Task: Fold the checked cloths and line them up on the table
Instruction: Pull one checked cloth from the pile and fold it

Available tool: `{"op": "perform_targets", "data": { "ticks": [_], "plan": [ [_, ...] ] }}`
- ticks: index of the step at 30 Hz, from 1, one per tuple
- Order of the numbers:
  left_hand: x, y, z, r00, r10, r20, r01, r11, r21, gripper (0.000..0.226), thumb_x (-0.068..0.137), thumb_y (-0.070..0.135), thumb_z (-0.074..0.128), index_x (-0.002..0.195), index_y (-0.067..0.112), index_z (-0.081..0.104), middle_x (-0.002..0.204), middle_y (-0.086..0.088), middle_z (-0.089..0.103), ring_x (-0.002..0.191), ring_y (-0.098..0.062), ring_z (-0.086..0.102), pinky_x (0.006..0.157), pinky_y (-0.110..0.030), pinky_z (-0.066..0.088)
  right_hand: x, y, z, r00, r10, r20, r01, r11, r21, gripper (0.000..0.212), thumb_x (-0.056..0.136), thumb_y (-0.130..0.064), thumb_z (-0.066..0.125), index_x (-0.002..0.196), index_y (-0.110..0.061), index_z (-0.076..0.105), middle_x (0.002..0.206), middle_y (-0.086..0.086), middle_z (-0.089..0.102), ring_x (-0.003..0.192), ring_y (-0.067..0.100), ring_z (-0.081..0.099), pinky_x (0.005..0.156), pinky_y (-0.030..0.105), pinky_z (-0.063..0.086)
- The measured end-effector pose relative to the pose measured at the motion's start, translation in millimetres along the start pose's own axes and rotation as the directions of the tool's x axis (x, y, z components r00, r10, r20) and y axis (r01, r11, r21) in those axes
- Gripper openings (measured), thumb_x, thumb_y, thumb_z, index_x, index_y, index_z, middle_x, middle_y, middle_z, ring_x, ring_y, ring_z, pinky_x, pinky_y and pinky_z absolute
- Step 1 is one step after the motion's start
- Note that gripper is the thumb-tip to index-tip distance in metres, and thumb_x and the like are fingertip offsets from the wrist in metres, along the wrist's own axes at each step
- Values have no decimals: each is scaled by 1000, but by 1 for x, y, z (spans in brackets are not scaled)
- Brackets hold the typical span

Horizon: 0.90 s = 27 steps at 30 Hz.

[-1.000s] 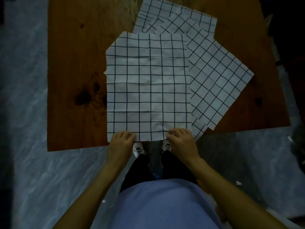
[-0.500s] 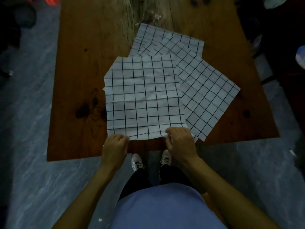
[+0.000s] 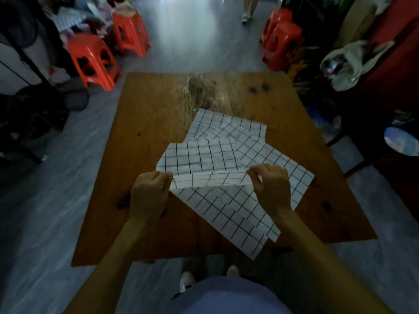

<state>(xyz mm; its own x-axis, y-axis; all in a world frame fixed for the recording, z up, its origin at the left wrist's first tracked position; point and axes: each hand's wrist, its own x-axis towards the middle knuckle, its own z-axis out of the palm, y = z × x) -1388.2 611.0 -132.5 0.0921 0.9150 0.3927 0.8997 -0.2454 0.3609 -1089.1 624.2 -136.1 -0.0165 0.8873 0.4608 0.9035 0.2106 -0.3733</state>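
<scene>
The top checked cloth (image 3: pixel 204 158), white with a black grid, lies on the wooden table (image 3: pixel 145 123), its near edge lifted and curled away from me. My left hand (image 3: pixel 148 193) pinches that edge's left corner and my right hand (image 3: pixel 271 185) pinches its right corner, both raised above the table. Beneath it a second checked cloth (image 3: pixel 229 214) lies flat and turned at an angle, reaching the table's near edge. A third checked cloth (image 3: pixel 229 126) shows behind them, partly covered.
Orange plastic stools stand beyond the table at left (image 3: pixel 91 61), centre left (image 3: pixel 130 32) and right (image 3: pixel 282 44). Clothes and bags (image 3: pixel 347 64) pile up at the right, dark clutter at the left. A person's legs (image 3: pixel 248 9) stand far back. My shoes (image 3: pixel 187 281) are below the table edge.
Both hands have lifted the top cloth's near edge off the table and carried it away from me, baring the angled cloth beneath. The camera has tilted up, showing the room.
</scene>
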Motion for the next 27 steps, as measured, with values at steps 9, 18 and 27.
{"op": "perform_targets", "data": {
  "ticks": [9, 18, 27],
  "plan": [
    [59, 38, -78, 966, 190, -173, -220, 960, -174, 10, 84, 10, 68, 91, 5, 71, 84, -10, 71, 70, -19, 66, 57, -30, 55, 54, -13, -55, 928, -80, -364, 77, 997, -21, 31, 96, -38, 52, 95, -12, 70, 89, 2, 71, 80, 16, 61, 85, 23, 33],
    [140, 19, -116, 920, 298, -255, -342, 927, -152, 19, 91, 24, 60, 97, 8, 69, 89, -8, 72, 72, -9, 62, 64, -16, 46, 115, -41, -81, 824, -180, -536, 168, 983, -72, 28, 94, -33, 57, 88, -10, 71, 84, 4, 71, 75, 21, 63, 78, 27, 37],
    [244, -10, -57, 968, 246, -43, -250, 956, -156, 14, 88, 16, 65, 94, 4, 70, 86, -14, 71, 71, -21, 65, 60, -23, 45, 212, 7, -33, 972, -93, -218, 102, 994, 32, 38, 92, -47, 51, 93, -13, 69, 87, 5, 69, 78, 20, 60, 67, 31, 46]
  ]
}}
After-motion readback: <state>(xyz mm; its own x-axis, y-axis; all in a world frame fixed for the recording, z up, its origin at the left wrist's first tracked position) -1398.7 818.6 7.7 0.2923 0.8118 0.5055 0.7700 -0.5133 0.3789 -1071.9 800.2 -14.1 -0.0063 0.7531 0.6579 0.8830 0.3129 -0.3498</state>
